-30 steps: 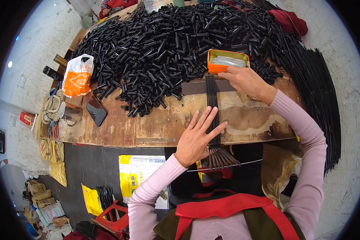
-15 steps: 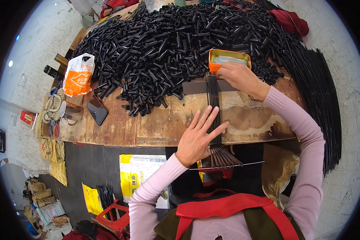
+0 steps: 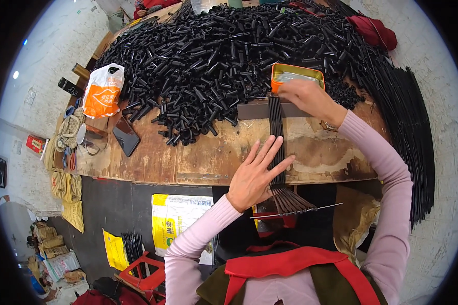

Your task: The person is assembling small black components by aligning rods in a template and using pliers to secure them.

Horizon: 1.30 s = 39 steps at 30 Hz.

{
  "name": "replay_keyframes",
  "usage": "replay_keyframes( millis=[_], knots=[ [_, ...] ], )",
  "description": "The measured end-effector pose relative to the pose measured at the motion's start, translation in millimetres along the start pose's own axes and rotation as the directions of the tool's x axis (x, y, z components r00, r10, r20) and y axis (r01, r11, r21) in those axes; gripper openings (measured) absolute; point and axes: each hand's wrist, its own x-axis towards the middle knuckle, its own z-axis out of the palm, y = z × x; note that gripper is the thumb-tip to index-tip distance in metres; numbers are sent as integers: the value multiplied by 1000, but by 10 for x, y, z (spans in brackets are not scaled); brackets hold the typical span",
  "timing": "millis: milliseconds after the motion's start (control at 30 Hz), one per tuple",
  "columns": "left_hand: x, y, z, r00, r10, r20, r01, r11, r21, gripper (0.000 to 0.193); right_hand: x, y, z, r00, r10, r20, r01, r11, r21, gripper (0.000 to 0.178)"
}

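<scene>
Tubes (image 3: pixel 224 56), short and black, make a big heap on the far part of the wooden table (image 3: pixel 188 160), from ten to one o'clock. Long black rods (image 3: pixel 412 137) lie along the table edge at three o'clock. An orange-and-white bag (image 3: pixel 103 91) stands at nine o'clock. The left hand (image 3: pixel 256 175) lies flat with fingers spread, pressing a row of thin black rods (image 3: pixel 276 129) on the table near its front edge. The right hand (image 3: pixel 308 97) is curled at the orange tin (image 3: pixel 296 76); I cannot tell what its fingers pinch.
</scene>
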Motion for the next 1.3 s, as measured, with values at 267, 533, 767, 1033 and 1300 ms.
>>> replay_keyframes(
  millis=[267, 533, 767, 1033, 1300],
  knots=[
    [4, 15, 36, 999, -11, -52, 8, 998, -58, 78, 288, 576, -236, 902, 395, 172, -314, 876, -366, 20],
    [-101, 24, -4, 998, 60, -36, -64, 992, -109, 82, 132, 170, -393, 959, 283, 2, -268, 912, -309, 17],
    [-97, -12, 55, 995, 79, -65, -85, 992, -90, 88, -151, -154, -169, 983, 119, 140, -72, 952, -299, 24],
    [-90, 9, 49, 996, 72, -60, -79, 991, -107, 87, -202, -130, -159, 970, 125, 209, -72, 967, -245, 33],
    [-96, 0, 72, 995, 75, -65, -82, 992, -99, 86, -136, -173, -119, 975, 102, 197, -51, 968, -247, 27]
  ],
)
